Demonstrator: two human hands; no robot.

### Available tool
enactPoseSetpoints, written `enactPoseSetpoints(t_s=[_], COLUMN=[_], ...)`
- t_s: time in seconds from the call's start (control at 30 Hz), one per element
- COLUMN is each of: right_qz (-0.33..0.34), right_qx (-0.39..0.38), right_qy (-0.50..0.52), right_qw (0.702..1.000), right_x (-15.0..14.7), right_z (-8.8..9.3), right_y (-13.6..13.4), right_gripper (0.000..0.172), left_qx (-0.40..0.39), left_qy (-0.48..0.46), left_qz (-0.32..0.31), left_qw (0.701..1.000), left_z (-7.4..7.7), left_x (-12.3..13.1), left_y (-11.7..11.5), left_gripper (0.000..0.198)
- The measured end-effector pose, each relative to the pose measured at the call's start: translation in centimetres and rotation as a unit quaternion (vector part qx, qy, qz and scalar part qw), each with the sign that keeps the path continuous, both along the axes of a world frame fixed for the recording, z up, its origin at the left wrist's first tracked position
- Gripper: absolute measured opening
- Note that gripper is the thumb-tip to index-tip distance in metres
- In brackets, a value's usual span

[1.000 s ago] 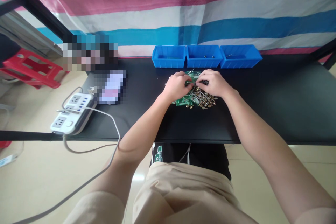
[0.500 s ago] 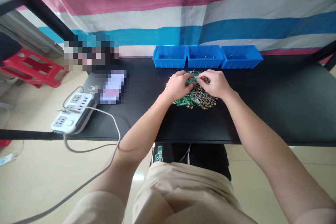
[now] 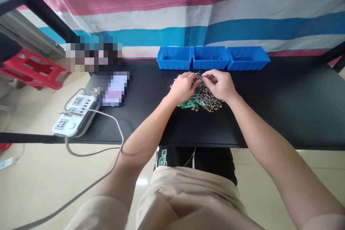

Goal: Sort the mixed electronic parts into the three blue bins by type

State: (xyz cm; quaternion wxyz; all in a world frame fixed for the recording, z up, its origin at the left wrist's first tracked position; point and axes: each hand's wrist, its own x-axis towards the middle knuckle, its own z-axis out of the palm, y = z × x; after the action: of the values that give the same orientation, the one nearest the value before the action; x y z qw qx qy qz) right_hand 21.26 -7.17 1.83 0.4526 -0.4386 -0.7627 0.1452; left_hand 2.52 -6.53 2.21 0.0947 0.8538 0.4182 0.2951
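A heap of small green circuit boards and brass-headed metal pins (image 3: 204, 101) lies on the black table (image 3: 283, 107), just in front of three blue bins. My left hand (image 3: 183, 87) rests on the heap's left side, fingers curled and pinched on a green piece I cannot make out well. My right hand (image 3: 219, 84) hovers over the right side, fingertips pinched together on something thin, perhaps a pin. The two hands nearly touch at the fingertips.
Three blue plastic bins (image 3: 212, 58) stand in a row at the table's back, the middle and right ones holding a few small parts. A white power strip (image 3: 74, 115) with a grey cable sits at the left edge. A red stool (image 3: 33, 69) stands off to the left.
Both hands have lifted slightly and shifted toward the bins; the right hand's fingers have come up off the heap into a pinch.
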Motion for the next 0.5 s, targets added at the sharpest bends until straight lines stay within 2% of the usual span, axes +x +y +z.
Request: enactPoseSetpoints(t_s=[0.13,0.27,0.5], right_qz=[0.033,0.077,0.089], right_qx=[0.039,0.038,0.032], right_qy=[-0.024,-0.034,-0.033], right_qw=[0.998,0.996,0.995], right_x=[0.01,0.15,0.44], right_z=[0.14,0.0,0.0], right_y=[-0.14,-0.23,-0.32], right_gripper=[0.024,0.027,0.034], left_qx=[-0.011,-0.016,-0.023], left_qy=[0.025,0.025,-0.003], left_qz=[0.021,0.031,0.029], left_qw=[0.999,0.999,0.999], left_z=[-0.35,-0.38,-0.33], left_x=[0.02,-0.02,-0.06], left_y=[0.31,0.28,0.17], left_gripper=[0.02,0.02,0.023])
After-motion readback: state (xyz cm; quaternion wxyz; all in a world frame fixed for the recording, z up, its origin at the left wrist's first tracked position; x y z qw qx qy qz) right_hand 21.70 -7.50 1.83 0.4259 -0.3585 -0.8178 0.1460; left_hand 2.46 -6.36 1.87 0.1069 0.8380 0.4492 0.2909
